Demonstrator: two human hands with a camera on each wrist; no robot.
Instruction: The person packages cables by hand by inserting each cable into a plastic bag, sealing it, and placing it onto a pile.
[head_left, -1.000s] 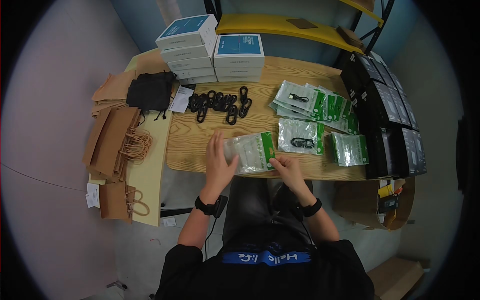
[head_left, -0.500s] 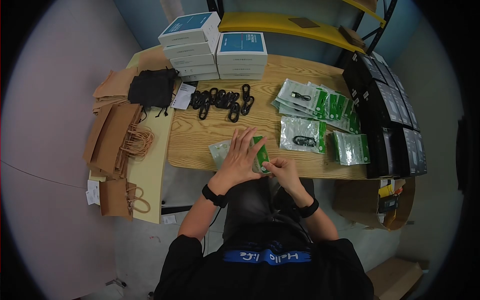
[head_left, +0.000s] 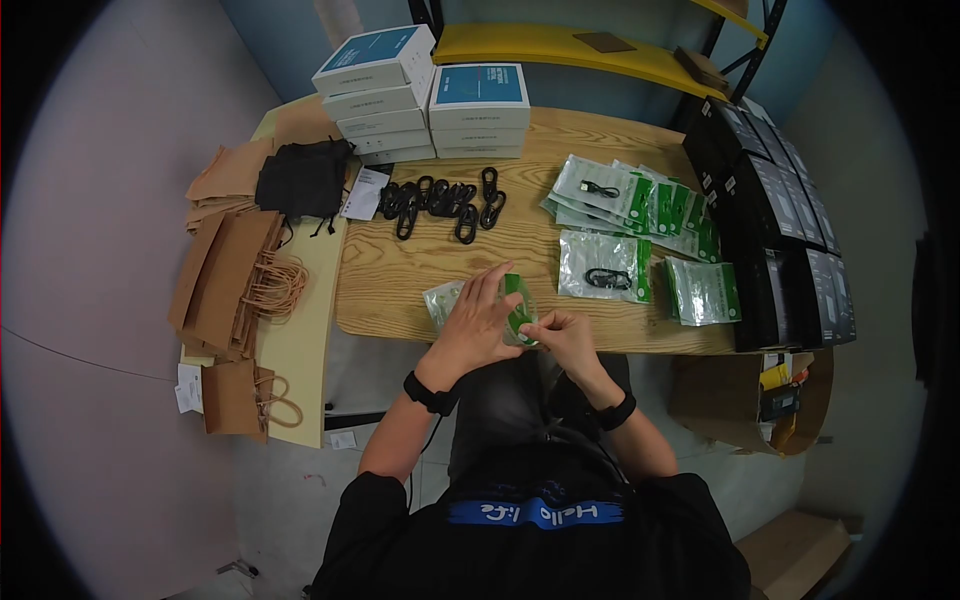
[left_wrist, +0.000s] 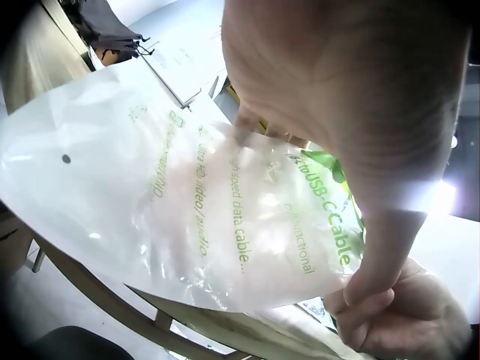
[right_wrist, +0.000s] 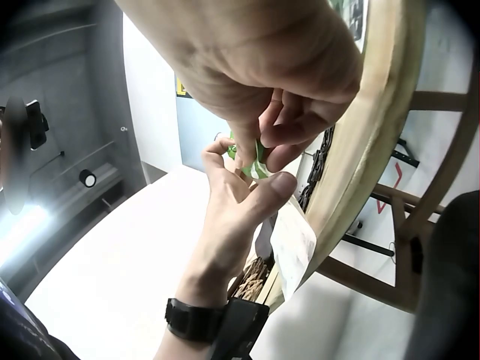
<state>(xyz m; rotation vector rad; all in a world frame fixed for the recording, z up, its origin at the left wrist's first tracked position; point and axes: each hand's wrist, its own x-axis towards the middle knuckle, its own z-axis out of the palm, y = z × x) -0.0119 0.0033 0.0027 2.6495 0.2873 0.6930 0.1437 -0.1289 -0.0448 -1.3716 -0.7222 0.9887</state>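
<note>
A clear plastic bag (head_left: 441,300) with a green printed end is held over the table's front edge. The lettering "USB-C Cable" shows on the bag (left_wrist: 225,202) in the left wrist view, and no cable is visible inside. My left hand (head_left: 478,322) reaches across the bag and grips it near the green end, fingers on the far edge and thumb on the near one. With thumb and fingertips my right hand (head_left: 568,343) pinches the near corner of the green end. That end bows into a curve between the hands. In the right wrist view the left hand (right_wrist: 232,202) meets the right fingertips.
Bagged cables (head_left: 605,265) and a stack of green-ended bags (head_left: 700,292) lie to the right, beside black boxes (head_left: 775,200). Coiled black cables (head_left: 440,200) lie behind the hands. White boxes (head_left: 480,110) stand at the back, paper bags (head_left: 225,285) at left.
My left hand has moved right, from the bag's left end to its green end, and now grips it there. The right hand keeps its pinch; the green end has bowed apart.
</note>
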